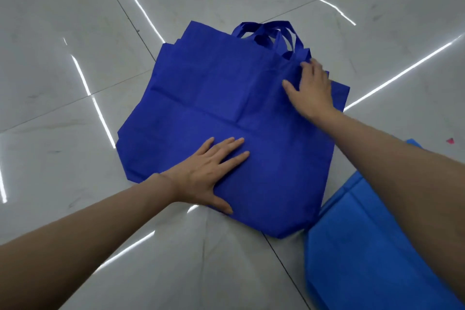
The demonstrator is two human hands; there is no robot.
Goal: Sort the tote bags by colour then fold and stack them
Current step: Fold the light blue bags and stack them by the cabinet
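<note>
Seemingly sorted but not yet folded: dark blue bags point(226, 98) piled flat on the floor point(75, 33), pressed by the flat, straight-fingered left hand point(208, 171), with the right hand point(310, 90) by the handles point(276, 30), grip not possible to tell, lighter blue bag point(364, 246) just beside.

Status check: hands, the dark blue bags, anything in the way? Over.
Left hand flat on dark blue bag stack, right hand flat near handles. Stack unfolded on floor. Lighter blue bag close by, right side.

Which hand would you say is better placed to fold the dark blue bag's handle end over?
Probably the right hand: it rests on the dark blue bag beside the handles, while the left hand lies flat near the bottom.
</note>
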